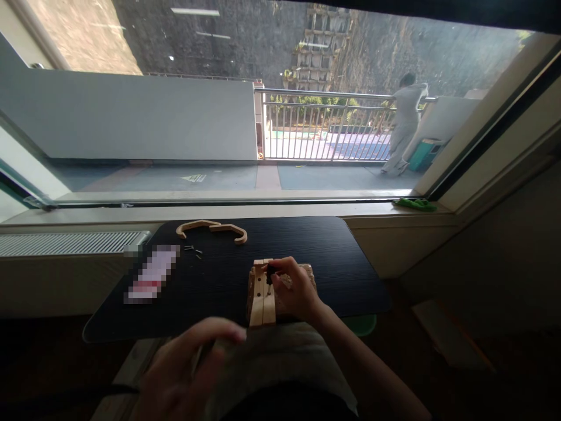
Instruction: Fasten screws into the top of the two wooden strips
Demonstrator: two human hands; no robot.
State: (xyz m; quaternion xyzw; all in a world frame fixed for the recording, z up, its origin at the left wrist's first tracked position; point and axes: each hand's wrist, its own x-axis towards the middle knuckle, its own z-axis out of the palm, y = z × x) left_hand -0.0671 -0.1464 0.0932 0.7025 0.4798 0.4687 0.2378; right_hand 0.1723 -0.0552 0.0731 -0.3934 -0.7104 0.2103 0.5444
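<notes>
A small wooden block assembly [261, 295] made of pale slats stands on the black table [219, 280] near its front edge. My right hand [294, 289] rests against its right side, with thumb and finger pinched on a small dark piece [270, 272] at the top of the wood. My left hand [186, 371] is close to the camera, below the table edge, blurred, with its fingers curled; what it holds, if anything, I cannot make out. Two curved wooden pieces [213, 229] lie at the back of the table. A few small dark screws [193, 251] lie near them.
A blurred-out flat packet [151, 275] lies on the table's left part. A radiator grille [65, 242] runs under the window sill. A green object [415, 204] sits on the sill at right. Outside, a person [405, 123] stands by a balcony railing.
</notes>
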